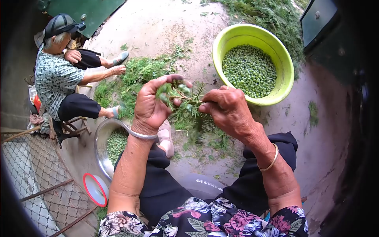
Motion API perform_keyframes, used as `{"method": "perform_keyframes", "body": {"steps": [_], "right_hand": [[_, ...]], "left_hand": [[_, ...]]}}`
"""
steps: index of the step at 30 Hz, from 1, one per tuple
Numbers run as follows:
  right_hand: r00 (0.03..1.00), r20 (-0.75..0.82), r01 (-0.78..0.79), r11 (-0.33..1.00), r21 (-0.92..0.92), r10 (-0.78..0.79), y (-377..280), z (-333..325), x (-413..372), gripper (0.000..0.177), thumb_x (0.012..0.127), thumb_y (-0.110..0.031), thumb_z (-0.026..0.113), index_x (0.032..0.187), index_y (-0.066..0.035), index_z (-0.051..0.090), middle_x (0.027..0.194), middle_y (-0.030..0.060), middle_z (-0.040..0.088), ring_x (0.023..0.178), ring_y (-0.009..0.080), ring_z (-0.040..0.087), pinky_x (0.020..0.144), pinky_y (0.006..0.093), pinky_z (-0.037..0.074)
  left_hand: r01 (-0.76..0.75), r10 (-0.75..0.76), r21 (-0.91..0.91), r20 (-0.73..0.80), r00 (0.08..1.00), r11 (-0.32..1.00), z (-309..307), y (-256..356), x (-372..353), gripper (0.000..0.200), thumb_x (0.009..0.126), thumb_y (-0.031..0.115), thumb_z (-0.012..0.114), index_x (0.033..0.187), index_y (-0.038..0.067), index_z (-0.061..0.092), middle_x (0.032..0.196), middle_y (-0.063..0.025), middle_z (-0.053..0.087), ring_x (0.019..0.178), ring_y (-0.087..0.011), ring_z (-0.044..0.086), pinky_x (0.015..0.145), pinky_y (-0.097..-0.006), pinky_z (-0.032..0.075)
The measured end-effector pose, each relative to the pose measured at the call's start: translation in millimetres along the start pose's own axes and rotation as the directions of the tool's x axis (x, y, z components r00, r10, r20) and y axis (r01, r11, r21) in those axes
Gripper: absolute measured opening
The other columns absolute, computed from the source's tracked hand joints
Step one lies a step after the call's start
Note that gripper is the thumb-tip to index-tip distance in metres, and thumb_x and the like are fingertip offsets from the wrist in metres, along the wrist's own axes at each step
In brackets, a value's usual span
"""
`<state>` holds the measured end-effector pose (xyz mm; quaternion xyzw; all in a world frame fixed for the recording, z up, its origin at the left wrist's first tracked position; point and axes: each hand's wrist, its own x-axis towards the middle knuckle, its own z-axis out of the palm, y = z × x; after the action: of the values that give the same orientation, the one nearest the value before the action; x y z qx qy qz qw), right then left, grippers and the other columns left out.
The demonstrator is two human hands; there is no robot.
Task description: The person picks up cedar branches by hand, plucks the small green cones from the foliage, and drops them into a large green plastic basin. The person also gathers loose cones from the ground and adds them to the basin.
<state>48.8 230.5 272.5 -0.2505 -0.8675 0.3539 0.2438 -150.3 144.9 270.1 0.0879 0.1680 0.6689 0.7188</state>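
My left hand [151,106] is raised, palm up, its fingers curled around a sprig [188,102] with feathery green leaves and several round green cones. Beside it, my right hand [229,110] pinches the sprig's stem between thumb and bent fingers. Just beyond my right hand stands a yellow-green tub [237,34], holding a heap of small round green cones [249,71]. Below my left forearm is a metal basin [99,147] with more green cones [117,144], partly hidden by the arm.
Another person [63,81] sits at the left, one hand reaching over cut green branches [142,71]. A larger branch pile [272,25] lies behind the tub. A red-rimmed bowl [94,189] and wire mesh [37,170] are at the lower left.
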Motion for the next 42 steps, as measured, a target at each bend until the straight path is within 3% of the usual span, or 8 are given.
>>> {"method": "perform_keyframes", "body": {"steps": [3,8,10,16,18,24,36,42], "right_hand": [[0.999,-0.018,-0.041,0.984,0.171,0.044,-1,-1,3,0.015,0.073,-0.014,0.069,0.069,-0.001,0.064,0.059,0.0216,0.056,0.061,0.0378,0.059,0.060,0.0459,0.046],[0.972,0.152,-0.193,0.976,0.099,0.176,3,12,4,0.020,0.075,-0.014,0.067,0.066,0.003,0.062,0.061,0.0254,0.055,0.063,0.0418,0.059,0.060,0.0473,0.046],[0.959,0.194,-0.199,0.979,-0.053,0.206,7,13,4,0.019,0.075,-0.013,0.066,0.066,0.003,0.062,0.062,0.0262,0.055,0.064,0.0421,0.059,0.059,0.0474,0.046],[0.978,0.103,-0.179,0.984,-0.012,0.179,7,23,-4,0.012,0.076,-0.007,0.063,0.075,0.004,0.066,0.063,0.0251,0.058,0.062,0.0396,0.061,0.062,0.0436,0.048],[0.989,0.081,-0.124,0.992,-0.031,0.127,3,26,-5,0.009,0.081,-0.005,0.064,0.081,0.005,0.065,0.063,0.0162,0.061,0.055,0.0186,0.058,0.055,0.0320,0.045],[0.984,0.076,-0.152,0.983,-0.107,0.161,7,26,-4,0.010,0.081,-0.005,0.063,0.083,0.004,0.066,0.062,0.0130,0.062,0.055,0.0181,0.058,0.055,0.0326,0.046],[0.993,0.037,-0.109,0.994,-0.023,0.110,6,22,-3,0.013,0.080,-0.008,0.064,0.079,0.005,0.065,0.059,0.0136,0.059,0.054,0.0161,0.055,0.055,0.0316,0.045],[0.963,-0.154,-0.187,0.962,0.199,0.219,5,6,7,0.011,0.077,-0.005,0.064,0.075,0.006,0.064,0.055,0.0144,0.056,0.049,0.0163,0.052,0.052,0.0313,0.042]], "left_hand": [[0.040,0.222,0.528,-0.424,0.878,0.849,12,-8,3,0.049,0.097,0.038,0.043,0.110,-0.008,0.053,0.092,-0.0221,0.064,0.074,-0.0228,0.064,0.063,-0.0298,0.054],[0.215,0.498,0.857,-0.457,0.737,0.469,8,3,-7,0.044,0.092,0.040,0.056,0.100,-0.004,0.059,0.085,-0.0111,0.064,0.072,-0.0126,0.062,0.057,-0.0219,0.044],[0.150,0.706,0.981,-0.192,0.682,0.122,1,12,-9,0.035,0.089,0.035,0.061,0.088,0.000,0.064,0.073,-0.0028,0.060,0.070,-0.0095,0.057,0.056,-0.0231,0.038],[0.054,0.699,0.980,-0.174,0.694,0.190,6,21,-16,0.032,0.083,0.028,0.069,0.086,-0.004,0.065,0.073,-0.0023,0.063,0.065,-0.0078,0.060,0.058,-0.0194,0.046],[0.034,0.696,0.982,-0.157,0.701,0.188,5,20,-15,0.032,0.082,0.026,0.070,0.088,-0.005,0.066,0.073,-0.0031,0.065,0.064,-0.0082,0.061,0.058,-0.0196,0.046],[0.101,0.651,0.988,0.001,0.759,-0.120,5,22,-15,0.025,0.086,0.017,0.066,0.098,-0.004,0.064,0.083,-0.0055,0.066,0.071,-0.0096,0.064,0.062,-0.0179,0.048],[0.022,0.654,0.977,0.124,0.747,-0.211,9,15,-5,0.021,0.080,0.015,0.067,0.080,-0.006,0.068,0.066,-0.0060,0.065,0.061,-0.0074,0.059,0.059,-0.0214,0.047],[-0.026,0.684,0.997,-0.029,0.729,0.070,24,9,-5,0.013,0.081,0.007,0.066,0.085,-0.005,0.067,0.068,-0.0039,0.065,0.057,-0.0074,0.059,0.052,-0.0190,0.045]]}}
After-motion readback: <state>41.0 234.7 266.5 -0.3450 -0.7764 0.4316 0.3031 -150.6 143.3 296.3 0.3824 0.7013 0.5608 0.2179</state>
